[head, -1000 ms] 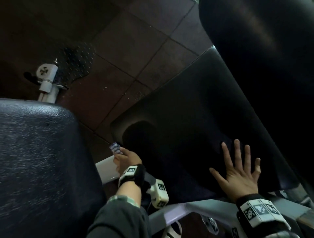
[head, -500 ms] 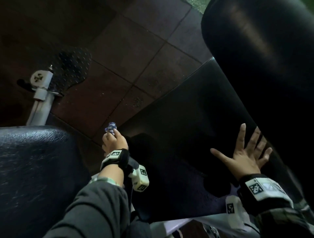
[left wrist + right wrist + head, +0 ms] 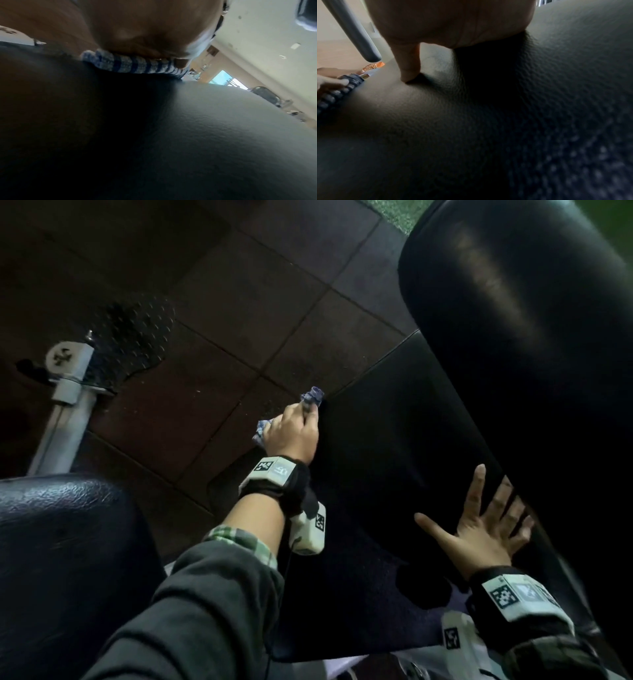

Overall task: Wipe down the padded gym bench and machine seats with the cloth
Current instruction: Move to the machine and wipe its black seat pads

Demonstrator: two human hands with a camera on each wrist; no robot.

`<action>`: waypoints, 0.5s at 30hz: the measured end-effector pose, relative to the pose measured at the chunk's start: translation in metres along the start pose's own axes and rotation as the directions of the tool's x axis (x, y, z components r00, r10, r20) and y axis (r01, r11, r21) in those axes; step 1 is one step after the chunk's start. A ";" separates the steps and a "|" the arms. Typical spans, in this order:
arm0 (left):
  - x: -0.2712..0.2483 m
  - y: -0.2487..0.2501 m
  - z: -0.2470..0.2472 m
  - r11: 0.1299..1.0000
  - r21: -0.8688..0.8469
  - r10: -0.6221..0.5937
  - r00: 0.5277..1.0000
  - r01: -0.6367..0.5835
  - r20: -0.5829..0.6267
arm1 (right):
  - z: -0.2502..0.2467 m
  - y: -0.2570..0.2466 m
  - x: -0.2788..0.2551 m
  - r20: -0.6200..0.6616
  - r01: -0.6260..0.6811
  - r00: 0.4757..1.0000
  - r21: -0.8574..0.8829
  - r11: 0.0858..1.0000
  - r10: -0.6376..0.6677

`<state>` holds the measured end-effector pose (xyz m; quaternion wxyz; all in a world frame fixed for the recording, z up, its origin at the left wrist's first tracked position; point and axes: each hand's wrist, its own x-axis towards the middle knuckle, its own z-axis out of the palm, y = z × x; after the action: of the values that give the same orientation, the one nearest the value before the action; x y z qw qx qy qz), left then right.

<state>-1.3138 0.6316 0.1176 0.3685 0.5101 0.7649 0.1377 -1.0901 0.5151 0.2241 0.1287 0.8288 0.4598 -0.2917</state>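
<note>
A black padded machine seat (image 3: 394,491) fills the middle of the head view, with a tall black backrest pad (image 3: 513,337) rising at its right. My left hand (image 3: 291,433) grips a blue-and-white checked cloth (image 3: 311,397) and presses it on the seat's far left edge; the left wrist view shows the cloth (image 3: 130,65) squeezed between palm and seat (image 3: 205,135). My right hand (image 3: 479,529) lies flat with spread fingers on the seat where it meets the backrest. In the right wrist view its thumb (image 3: 409,65) presses the leather (image 3: 471,121).
Another dark padded pad (image 3: 61,559) stands at the lower left. A white metal frame post (image 3: 68,405) with a studded black footplate (image 3: 137,337) sits on the brown tiled floor (image 3: 239,302) at the left. A grey tube (image 3: 351,29) crosses the right wrist view.
My left hand has carried the cloth from the seat's near left corner forward along its left edge. My right hand has shifted right, up against the backrest. The view has tilted.
</note>
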 end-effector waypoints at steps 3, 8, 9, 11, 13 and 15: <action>-0.007 -0.021 -0.008 0.994 0.094 -0.059 0.998 0.058 0.010 | -0.006 -0.005 -0.003 0.062 -0.030 0.998 -0.009 1.000 0.030; -0.005 -0.062 -0.023 0.920 0.149 -0.374 0.925 0.362 0.064 | -0.018 -0.014 -0.009 0.148 -0.053 0.987 -0.026 0.998 0.056; -0.002 -0.056 -0.022 0.922 0.144 -0.373 0.924 0.359 0.084 | -0.021 -0.016 -0.010 0.155 -0.048 0.987 -0.017 0.999 0.050; 0.008 -0.028 -0.019 0.947 0.115 -0.314 0.939 0.300 0.138 | -0.025 -0.019 -0.012 0.164 -0.021 0.986 0.006 1.000 0.020; 0.022 0.017 -0.012 0.979 0.050 -0.205 0.958 0.199 0.198 | -0.030 -0.023 -0.016 0.186 -0.002 0.983 0.041 0.999 -0.006; 0.030 0.066 -0.005 0.997 -0.032 -0.061 0.972 0.070 0.225 | -0.033 -0.022 -0.014 0.220 0.027 0.975 0.078 0.997 -0.043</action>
<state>-1.2785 0.6876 0.1468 0.4665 0.4894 0.7322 0.0821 -1.1022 0.5327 0.2599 0.1430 0.7871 0.4460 -0.4014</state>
